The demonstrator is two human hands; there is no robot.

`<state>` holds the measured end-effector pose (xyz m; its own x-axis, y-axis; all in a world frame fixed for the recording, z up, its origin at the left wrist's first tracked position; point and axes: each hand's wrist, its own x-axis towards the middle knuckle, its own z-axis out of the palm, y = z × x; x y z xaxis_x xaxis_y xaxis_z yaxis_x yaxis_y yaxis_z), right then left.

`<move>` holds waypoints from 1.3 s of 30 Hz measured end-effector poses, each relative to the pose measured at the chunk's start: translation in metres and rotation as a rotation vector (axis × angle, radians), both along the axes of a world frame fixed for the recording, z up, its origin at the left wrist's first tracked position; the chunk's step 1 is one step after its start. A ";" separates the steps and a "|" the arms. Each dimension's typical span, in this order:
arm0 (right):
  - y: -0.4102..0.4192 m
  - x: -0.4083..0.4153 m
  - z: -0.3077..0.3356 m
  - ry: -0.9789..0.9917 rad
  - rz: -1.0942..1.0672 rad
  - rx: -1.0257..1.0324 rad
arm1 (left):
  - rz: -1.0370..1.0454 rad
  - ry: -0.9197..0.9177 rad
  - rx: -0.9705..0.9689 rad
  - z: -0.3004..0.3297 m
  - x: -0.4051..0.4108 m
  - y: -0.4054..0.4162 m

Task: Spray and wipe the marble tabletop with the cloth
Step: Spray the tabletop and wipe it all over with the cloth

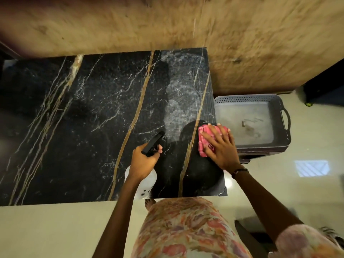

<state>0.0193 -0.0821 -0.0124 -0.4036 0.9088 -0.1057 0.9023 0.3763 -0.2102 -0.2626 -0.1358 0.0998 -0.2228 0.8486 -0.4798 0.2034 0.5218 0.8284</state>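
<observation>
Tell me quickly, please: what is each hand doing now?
Left hand: closed around the spray bottle, gripping its black trigger head.
Right hand: open, fingers spread flat, pressing the pink cloth on the marble tabletop.

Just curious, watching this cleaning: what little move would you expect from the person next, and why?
Probably a sweep of the pink cloth away from the body, up the right side of the black marble tabletop. The right hand lies flat on the cloth near the table's right edge, and a hazy wet-looking patch lies just beyond it. The left hand grips the spray bottle.
</observation>
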 end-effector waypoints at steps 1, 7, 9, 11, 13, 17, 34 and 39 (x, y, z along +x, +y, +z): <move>0.016 -0.005 0.003 0.007 -0.063 -0.017 | 0.014 -0.001 0.004 0.000 0.001 0.002; 0.078 -0.073 0.013 0.026 -0.054 -0.003 | 0.061 0.007 0.026 0.000 0.003 0.019; 0.067 -0.097 0.008 0.021 0.066 0.007 | 0.080 0.017 0.027 -0.001 0.004 0.023; 0.045 -0.112 0.005 0.037 0.195 0.021 | 0.087 0.023 0.028 -0.002 0.005 0.026; 0.023 -0.102 0.000 0.065 0.332 0.016 | 0.090 0.032 0.014 -0.003 0.005 0.031; 0.022 -0.036 -0.005 0.022 0.334 0.008 | 0.117 0.027 -0.001 -0.005 0.005 0.043; 0.064 -0.130 0.000 0.036 0.369 -0.009 | 0.071 0.021 -0.024 -0.007 -0.025 0.114; 0.085 -0.044 0.002 0.020 0.131 0.011 | 0.037 0.015 -0.002 -0.008 -0.032 0.142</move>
<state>-0.0245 0.0030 -0.0100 -0.5207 0.8493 -0.0866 0.8411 0.4930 -0.2225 -0.2947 0.0061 0.0914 -0.2613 0.8384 -0.4783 0.1962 0.5313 0.8241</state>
